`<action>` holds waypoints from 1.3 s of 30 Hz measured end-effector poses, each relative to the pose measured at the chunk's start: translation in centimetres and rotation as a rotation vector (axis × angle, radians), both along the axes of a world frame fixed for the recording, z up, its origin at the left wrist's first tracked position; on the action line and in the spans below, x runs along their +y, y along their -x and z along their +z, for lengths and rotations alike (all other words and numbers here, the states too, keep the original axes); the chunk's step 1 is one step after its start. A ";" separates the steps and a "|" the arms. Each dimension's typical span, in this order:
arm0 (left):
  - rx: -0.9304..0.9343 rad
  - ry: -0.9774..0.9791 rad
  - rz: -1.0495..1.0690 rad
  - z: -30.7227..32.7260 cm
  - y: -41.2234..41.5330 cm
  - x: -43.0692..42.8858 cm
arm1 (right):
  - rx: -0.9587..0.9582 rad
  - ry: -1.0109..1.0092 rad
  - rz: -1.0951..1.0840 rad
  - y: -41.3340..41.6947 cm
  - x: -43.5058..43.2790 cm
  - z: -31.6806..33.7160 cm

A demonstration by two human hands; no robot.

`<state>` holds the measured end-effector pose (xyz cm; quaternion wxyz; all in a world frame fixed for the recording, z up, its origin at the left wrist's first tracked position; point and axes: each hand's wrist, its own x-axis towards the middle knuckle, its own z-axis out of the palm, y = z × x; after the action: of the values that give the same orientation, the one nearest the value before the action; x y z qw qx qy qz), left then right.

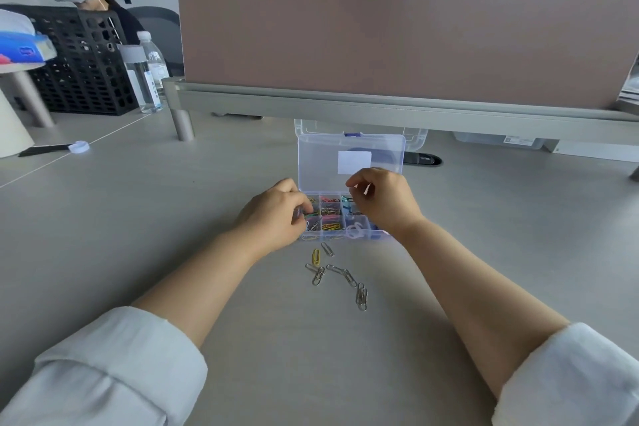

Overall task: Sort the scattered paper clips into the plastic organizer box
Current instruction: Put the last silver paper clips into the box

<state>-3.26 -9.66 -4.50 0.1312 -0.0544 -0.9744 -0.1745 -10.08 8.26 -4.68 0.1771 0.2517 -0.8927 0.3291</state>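
Note:
A clear plastic organizer box stands open on the grey desk, its lid upright with a white label. Its compartments hold coloured paper clips. My left hand rests at the box's left edge, fingers curled over the left compartments; whether it holds a clip is hidden. Over the right compartments hovers my right hand, fingertips pinched together, with nothing clearly visible between them. Several silver paper clips and one yellow clip lie scattered on the desk just in front of the box.
A pink desk divider on a grey rail rises behind the box. At the far left are water bottles, a black mesh crate and a tape roll. A person with a headset sits beyond.

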 end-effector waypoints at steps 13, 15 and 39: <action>-0.293 0.179 -0.311 0.5 -5.0 0.4 | -0.648 -0.605 0.412 -6.7 2.1 2.3; -0.273 0.191 -0.309 0.3 -5.0 0.4 | -0.611 -0.540 0.393 -6.8 1.7 1.8; -0.334 0.058 -0.058 0.5 -5.0 2.3 | -0.506 -0.297 0.257 -6.9 0.6 0.7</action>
<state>1.72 -7.37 -4.03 -0.0395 -0.0567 -0.9852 -0.1569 -3.15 8.88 -3.99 -0.1321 0.2958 -0.9076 0.2670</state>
